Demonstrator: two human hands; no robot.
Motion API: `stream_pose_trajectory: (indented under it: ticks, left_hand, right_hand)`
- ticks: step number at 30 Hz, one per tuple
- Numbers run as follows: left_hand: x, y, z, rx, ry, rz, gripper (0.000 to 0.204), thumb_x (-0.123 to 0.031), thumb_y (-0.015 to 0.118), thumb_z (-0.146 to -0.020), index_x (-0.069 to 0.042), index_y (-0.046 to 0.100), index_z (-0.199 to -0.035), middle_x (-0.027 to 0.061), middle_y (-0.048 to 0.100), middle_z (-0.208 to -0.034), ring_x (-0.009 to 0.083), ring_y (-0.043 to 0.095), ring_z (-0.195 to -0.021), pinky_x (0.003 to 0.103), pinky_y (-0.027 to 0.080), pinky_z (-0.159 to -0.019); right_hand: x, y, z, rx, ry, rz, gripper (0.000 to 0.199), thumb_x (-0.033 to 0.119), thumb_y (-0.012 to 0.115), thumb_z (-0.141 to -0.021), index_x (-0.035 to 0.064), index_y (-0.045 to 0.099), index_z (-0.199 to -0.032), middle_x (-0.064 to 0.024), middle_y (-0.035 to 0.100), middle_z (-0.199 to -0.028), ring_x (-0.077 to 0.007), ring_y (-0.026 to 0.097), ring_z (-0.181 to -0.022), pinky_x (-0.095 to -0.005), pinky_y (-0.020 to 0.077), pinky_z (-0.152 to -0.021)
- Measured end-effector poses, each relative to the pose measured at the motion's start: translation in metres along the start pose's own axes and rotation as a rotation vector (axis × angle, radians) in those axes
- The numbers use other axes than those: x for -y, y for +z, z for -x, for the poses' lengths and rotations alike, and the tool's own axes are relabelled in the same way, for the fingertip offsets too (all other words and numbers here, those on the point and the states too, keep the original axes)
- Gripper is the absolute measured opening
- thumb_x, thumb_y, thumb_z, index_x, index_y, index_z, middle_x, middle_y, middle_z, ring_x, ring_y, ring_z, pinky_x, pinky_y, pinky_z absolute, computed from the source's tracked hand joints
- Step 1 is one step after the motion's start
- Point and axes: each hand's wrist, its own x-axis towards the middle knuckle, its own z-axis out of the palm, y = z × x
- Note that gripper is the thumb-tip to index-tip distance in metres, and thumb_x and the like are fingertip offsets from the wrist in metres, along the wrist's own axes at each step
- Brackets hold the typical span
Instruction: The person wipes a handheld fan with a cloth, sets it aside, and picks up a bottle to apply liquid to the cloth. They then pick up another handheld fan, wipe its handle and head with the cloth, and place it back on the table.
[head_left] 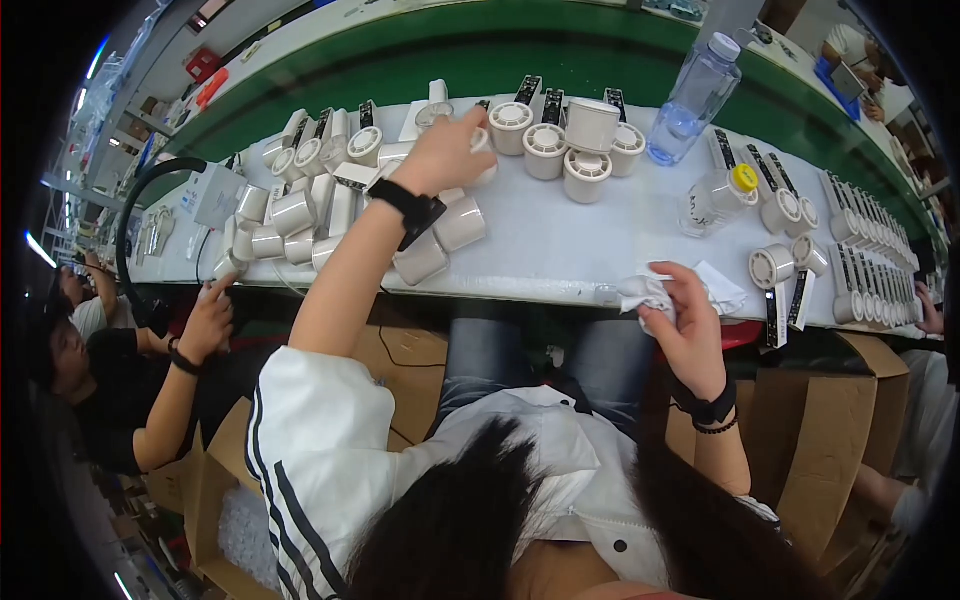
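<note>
My left hand [440, 157] reaches across the bench with its fingers round a white cylindrical device [482, 143], largely covered by the hand. Close to the bench's front edge, my right hand [688, 325] pinches a crumpled white cloth [645, 293]. Another white cloth [722, 290] lies just right of it. Past my left hand stands a group of white devices [544, 142] with round slotted ends and dark narrow strips. One of them [592, 126] rests on top of others. To the left of my wrist lie several white cylindrical parts [294, 213], heaped together.
A large clear bottle with blue liquid [685, 115] and a yellow-capped bottle [715, 203] stand right of centre. Rows of devices [865, 240] line the far right. A person [130, 375] works at my left, hand near the heap. Cardboard boxes [825, 440] sit below the bench.
</note>
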Motion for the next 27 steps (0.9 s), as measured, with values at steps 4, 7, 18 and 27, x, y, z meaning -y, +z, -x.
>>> stream_pose_trajectory:
  ticks: [4,7,18,27]
  left_hand:
    - [-0.007,-0.027,0.051,-0.400,0.006,0.287,0.038,-0.027,0.054,-0.076,-0.006,0.052,-0.108,0.0202,0.056,-0.096,0.0316,0.055,-0.089,0.036,0.044,-0.077]
    - [-0.027,-0.025,0.098,-0.640,0.137,0.993,0.034,-0.025,0.052,-0.078,-0.002,0.053,-0.103,0.0109,0.055,-0.095,0.0194,0.052,-0.085,0.028,0.041,-0.076]
    - [-0.093,0.037,0.187,-0.737,0.229,1.230,0.030,-0.020,0.052,-0.080,0.002,0.052,-0.099,0.0101,0.054,-0.094,0.0140,0.049,-0.083,0.025,0.039,-0.077]
    - [-0.098,0.044,0.184,-0.660,0.117,1.387,0.029,-0.020,0.051,-0.080,0.003,0.051,-0.098,0.0123,0.053,-0.094,0.0162,0.049,-0.081,0.027,0.039,-0.075]
  right_hand:
    - [-0.001,-0.004,0.003,-0.080,0.012,-0.197,0.021,-0.009,0.058,-0.076,-0.0011,0.059,-0.095,-0.0101,0.053,-0.105,-0.0127,0.052,-0.093,-0.0207,0.0418,-0.076]
    - [0.011,0.013,-0.005,-0.132,-0.322,-0.053,0.021,-0.009,0.059,-0.076,-0.0001,0.061,-0.095,-0.0098,0.057,-0.099,-0.0123,0.054,-0.090,-0.0211,0.0445,-0.076]
    - [0.028,0.064,-0.042,-0.183,-1.023,0.711,0.018,0.020,0.065,-0.075,0.0140,0.070,-0.090,-0.0014,0.063,-0.111,-0.0325,0.042,-0.119,-0.0451,0.0127,-0.104]
    - [0.028,0.074,-0.019,-0.198,-1.016,0.736,0.014,0.016,0.067,-0.069,0.0068,0.069,-0.080,-0.0052,0.064,-0.111,-0.0403,0.037,-0.120,-0.0470,0.0224,-0.103]
